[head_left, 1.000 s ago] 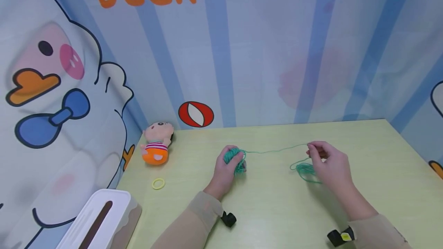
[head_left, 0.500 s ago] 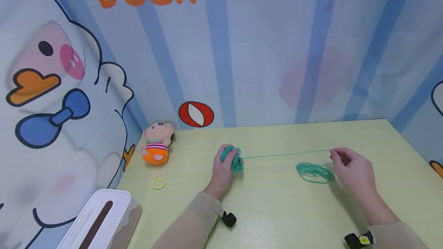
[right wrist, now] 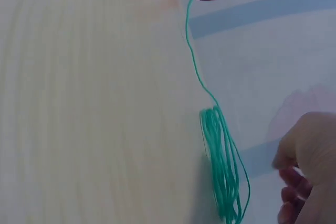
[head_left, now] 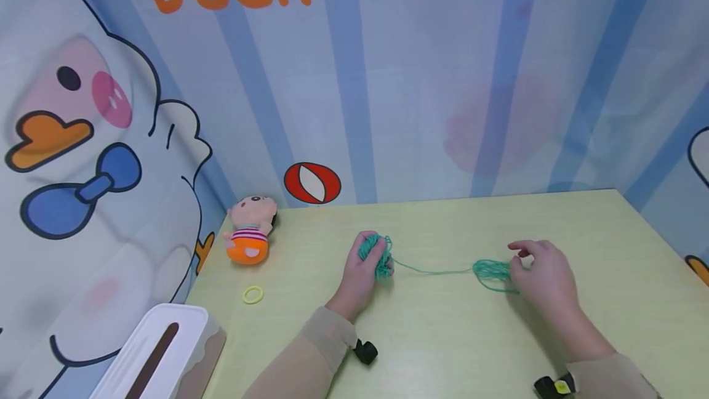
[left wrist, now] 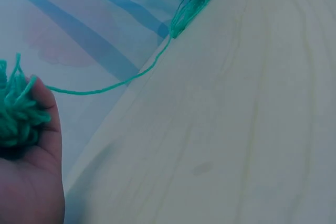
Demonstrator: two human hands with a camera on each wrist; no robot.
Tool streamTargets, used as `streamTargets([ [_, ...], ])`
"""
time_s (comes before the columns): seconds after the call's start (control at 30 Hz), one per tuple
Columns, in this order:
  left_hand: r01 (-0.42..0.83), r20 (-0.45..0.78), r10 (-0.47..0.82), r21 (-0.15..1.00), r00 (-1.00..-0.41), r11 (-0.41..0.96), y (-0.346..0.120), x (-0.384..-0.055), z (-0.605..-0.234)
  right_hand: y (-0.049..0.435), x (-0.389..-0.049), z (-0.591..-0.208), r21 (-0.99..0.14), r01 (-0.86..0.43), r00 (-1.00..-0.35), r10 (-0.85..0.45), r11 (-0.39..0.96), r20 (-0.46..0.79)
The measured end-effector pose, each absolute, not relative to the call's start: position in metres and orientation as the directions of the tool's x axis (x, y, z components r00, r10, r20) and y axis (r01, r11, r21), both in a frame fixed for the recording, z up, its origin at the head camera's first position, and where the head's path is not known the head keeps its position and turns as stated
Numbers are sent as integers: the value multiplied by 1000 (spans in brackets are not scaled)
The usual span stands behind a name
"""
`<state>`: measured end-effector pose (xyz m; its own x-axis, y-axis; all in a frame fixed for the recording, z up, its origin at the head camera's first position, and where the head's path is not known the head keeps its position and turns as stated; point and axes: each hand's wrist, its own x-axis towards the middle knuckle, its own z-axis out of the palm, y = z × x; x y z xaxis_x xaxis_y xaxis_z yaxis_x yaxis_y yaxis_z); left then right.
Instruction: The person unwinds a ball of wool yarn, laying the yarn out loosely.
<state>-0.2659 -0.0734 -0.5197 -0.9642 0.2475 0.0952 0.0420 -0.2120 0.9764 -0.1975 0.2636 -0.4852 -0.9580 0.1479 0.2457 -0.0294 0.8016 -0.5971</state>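
Observation:
My left hand point(head_left: 356, 281) grips a bundled ball of green yarn point(head_left: 383, 270), thumb across its front. From the ball a single strand point(left wrist: 97, 91) sags rightward to a loose coil of the same yarn point(head_left: 490, 270) on the table. My right hand point(head_left: 547, 277) hovers beside the coil's right end, its fingers loosely bent, thumb and forefinger apart. In the right wrist view no yarn runs to that hand point(right wrist: 310, 166), and the coil point(right wrist: 223, 163) lies apart from it.
A pink plush toy point(head_left: 248, 233) in orange shorts sits at the table's back left. A yellow ring point(head_left: 253, 295) lies in front of it. The white slotted box point(head_left: 191, 319) stands at the near left. A printed cloth point(head_left: 415, 79) hangs behind the table point(head_left: 443, 343).
My right hand pulled the strand taut to the right, then let it go and came back left toward the coil. The strand now hangs slack. My left hand keeps hold of the ball.

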Motion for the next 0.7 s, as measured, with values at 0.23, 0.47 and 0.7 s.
streamTargets([
  [0.23,21,81,289,978,-954,-207,-74,-265,-520,196,-208,-485,-652,-336,-926,-111,680,361],
  [0.47,9,95,332,968,-938,-251,-76,-263,-518,138,-222,-496,-745,-337,-934,-306,575,186],
  [0.7,15,96,330,970,-939,-241,-75,-265,-518,125,-225,-495,-733,-304,-952,-233,608,201],
])
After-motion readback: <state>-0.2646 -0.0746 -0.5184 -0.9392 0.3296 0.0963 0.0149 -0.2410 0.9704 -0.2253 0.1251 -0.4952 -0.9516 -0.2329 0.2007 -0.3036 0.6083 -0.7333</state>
